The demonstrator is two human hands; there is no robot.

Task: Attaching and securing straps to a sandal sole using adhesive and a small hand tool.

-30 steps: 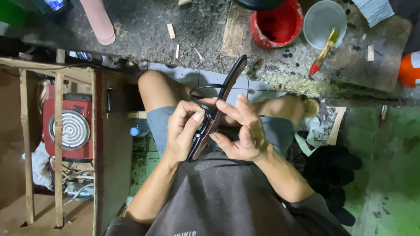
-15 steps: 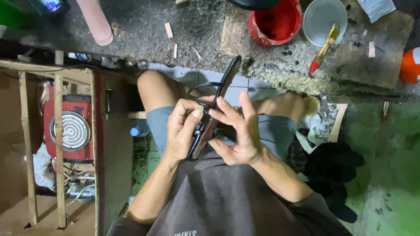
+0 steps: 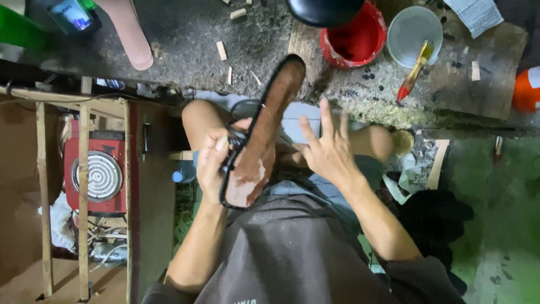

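seated worker seen from above, with a shoe sole (image 3: pixel 260 147) held over the lap. the left hand (image 3: pixel 212 164) is clenched around the sole's near edge, tilting its brown, fibrous face upward; a paler patch shows near the heel end, and a dark rim runs along the edge. the right hand (image 3: pixel 329 151) is released, fingers spread and palm toward the sole, just beside it and touching it lightly, if at all. judged from this pose, the step in hand is inspection or preparation of the sole's face, with the grip shared unequally: one hand carries, the other is free to smooth or press. any further handling calls for a firm hold at the rim, since the sole is long, thin and likely to flex at its far tip. containers: on the counter (image 3: pixel 185 34) ahead stand a red pot (image 3: pixel 354 40) whose inner wall is coated red, partly hidden by a dark rounded object, and a pale translucent tub (image 3: pixel 415 32) with a brush (image 3: pixel 414 72) resting across its rim, yellow handle up and red-stained bristles down on a wooden board (image 3: pixel 495 73); what else the tub holds cannot be told. small wood offcuts lie scattered nearby. to the left, below counter level, sits a red hotplate (image 3: pixel 97 174) with a spiral coil.
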